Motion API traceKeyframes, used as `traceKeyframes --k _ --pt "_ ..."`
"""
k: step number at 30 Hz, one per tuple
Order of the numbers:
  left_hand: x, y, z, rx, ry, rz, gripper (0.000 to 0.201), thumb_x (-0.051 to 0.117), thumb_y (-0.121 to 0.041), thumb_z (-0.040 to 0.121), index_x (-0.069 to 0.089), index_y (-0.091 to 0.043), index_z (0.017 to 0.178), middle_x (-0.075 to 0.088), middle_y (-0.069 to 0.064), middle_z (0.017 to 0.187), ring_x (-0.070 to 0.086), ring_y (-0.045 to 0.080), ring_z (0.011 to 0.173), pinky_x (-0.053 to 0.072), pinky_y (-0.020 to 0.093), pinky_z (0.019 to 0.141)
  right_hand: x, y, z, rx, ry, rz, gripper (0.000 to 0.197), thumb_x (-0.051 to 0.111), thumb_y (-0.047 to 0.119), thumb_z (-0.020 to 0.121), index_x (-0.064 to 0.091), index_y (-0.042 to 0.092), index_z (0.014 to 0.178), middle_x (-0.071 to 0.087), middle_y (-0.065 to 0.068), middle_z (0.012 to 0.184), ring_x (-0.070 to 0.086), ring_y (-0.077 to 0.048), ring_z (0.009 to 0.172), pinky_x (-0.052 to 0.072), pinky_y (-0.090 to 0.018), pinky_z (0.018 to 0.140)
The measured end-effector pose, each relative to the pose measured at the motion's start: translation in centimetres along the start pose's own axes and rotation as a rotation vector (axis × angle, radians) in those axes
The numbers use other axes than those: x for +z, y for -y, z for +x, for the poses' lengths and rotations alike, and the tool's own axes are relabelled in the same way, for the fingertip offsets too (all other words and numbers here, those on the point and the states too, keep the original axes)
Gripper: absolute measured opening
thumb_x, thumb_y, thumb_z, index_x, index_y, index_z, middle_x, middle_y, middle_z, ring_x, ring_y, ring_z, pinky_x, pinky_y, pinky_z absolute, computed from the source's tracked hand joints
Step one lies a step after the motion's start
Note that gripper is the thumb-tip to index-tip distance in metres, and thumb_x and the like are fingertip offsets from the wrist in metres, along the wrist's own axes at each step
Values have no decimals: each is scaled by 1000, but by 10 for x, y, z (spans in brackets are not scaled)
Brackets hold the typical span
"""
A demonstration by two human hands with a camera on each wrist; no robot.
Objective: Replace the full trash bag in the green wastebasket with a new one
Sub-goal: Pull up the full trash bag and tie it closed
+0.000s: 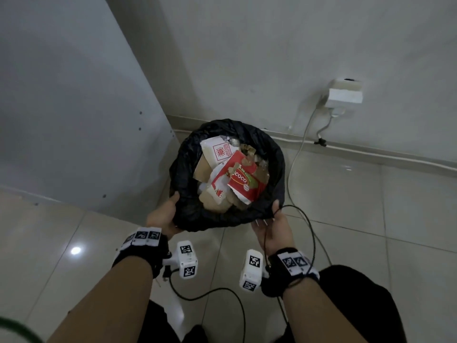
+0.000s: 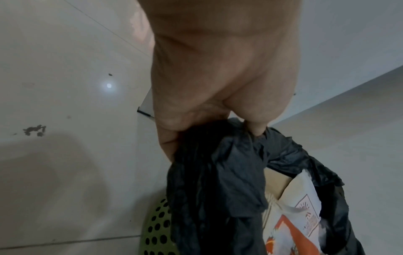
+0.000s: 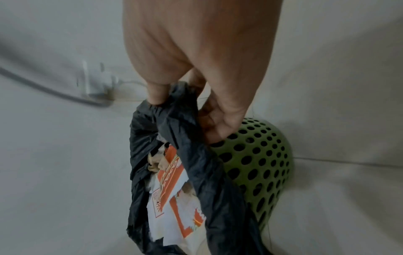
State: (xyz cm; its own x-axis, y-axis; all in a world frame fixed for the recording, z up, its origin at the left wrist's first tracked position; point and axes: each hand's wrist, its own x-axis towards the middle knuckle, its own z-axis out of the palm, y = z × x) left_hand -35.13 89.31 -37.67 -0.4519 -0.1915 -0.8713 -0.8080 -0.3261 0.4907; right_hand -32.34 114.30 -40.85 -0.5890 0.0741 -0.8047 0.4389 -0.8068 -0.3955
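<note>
A full black trash bag (image 1: 188, 206) stands open on the tiled floor by the wall, packed with red-and-white cartons (image 1: 243, 180) and cardboard. My left hand (image 1: 164, 214) grips the bag's rim on its left side; in the left wrist view the fingers (image 2: 172, 134) bunch the black plastic (image 2: 218, 172). My right hand (image 1: 272, 226) pinches the rim on the right, thumb and fingers (image 3: 218, 124) closed on the bag's edge (image 3: 179, 110). The green perforated wastebasket (image 3: 257, 160) shows beneath the bag, and also as the basket's wall (image 2: 158, 229). The head view hides the basket under the bag.
A grey cabinet panel (image 1: 74, 107) stands close on the left. A wall socket box (image 1: 345, 94) with a white cable (image 1: 300, 149) sits behind on the right. Thin black wires (image 1: 311, 233) loop from my wrist cameras over the tiled floor (image 1: 371, 219).
</note>
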Motion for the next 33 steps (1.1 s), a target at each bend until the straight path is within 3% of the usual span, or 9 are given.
traceKeyframes --k 4,7,10,15,21,24,27,30,33 --pt "-15 -4 -10 18 51 -14 61 58 -44 94 43 -12 144 57 21 137 63 38 110 57 47 75 -4 -3 -11 -79 -102 -116 29 56 17 100 59 9 128 70 -12 110 66 -28 96 57 -39 76" --pt "-11 -12 -19 93 80 -14 49 55 -39 97 49 -13 138 64 14 129 67 31 101 57 41 67 -1 4 -20 -191 -180 -273 8 57 9 97 56 3 103 65 -20 87 61 -28 62 51 -27 44" --pt "0 -16 -24 131 83 -65 37 50 -33 100 55 -12 130 67 11 120 67 26 94 54 40 66 7 10 -26 -186 -156 -360 8 55 7 98 50 7 93 57 -16 67 52 -21 39 46 -25 38" --pt "-4 -40 -23 196 5 -153 29 50 -24 100 57 -7 123 66 14 119 66 25 89 56 39 79 27 50 -21 -82 -92 -275 5 54 3 94 58 5 95 60 -13 77 58 -21 58 53 -26 43" --pt "-4 -80 -20 207 -84 -124 26 49 -31 99 50 -13 81 57 0 60 35 10 29 44 18 39 44 93 -6 13 58 -151 13 52 21 92 63 14 90 66 -8 84 67 -23 62 56 -25 46" --pt "9 -81 -17 222 -96 181 26 61 -38 93 57 -13 88 60 4 68 54 17 55 52 31 57 63 111 -3 -23 59 -281 23 52 27 96 68 10 97 75 -11 77 72 -27 64 61 -35 58" --pt "21 -73 -6 247 -291 453 31 71 -35 88 61 -11 104 58 13 82 58 26 74 52 38 68 75 121 1 -193 77 -367 23 60 15 91 68 2 109 73 -20 103 72 -34 89 60 -43 77" --pt "15 -68 11 377 -198 487 16 60 -6 92 53 -13 104 56 8 82 54 18 64 55 33 66 71 126 -4 -303 73 -464 19 55 -6 84 63 1 100 66 -23 96 68 -33 77 57 -41 71" --pt "-13 -89 22 478 -133 337 18 68 -9 77 59 -16 90 64 12 105 64 24 83 57 44 89 72 139 -13 -356 187 -529 24 47 -12 87 62 5 94 66 -16 85 66 -26 70 57 -30 59"
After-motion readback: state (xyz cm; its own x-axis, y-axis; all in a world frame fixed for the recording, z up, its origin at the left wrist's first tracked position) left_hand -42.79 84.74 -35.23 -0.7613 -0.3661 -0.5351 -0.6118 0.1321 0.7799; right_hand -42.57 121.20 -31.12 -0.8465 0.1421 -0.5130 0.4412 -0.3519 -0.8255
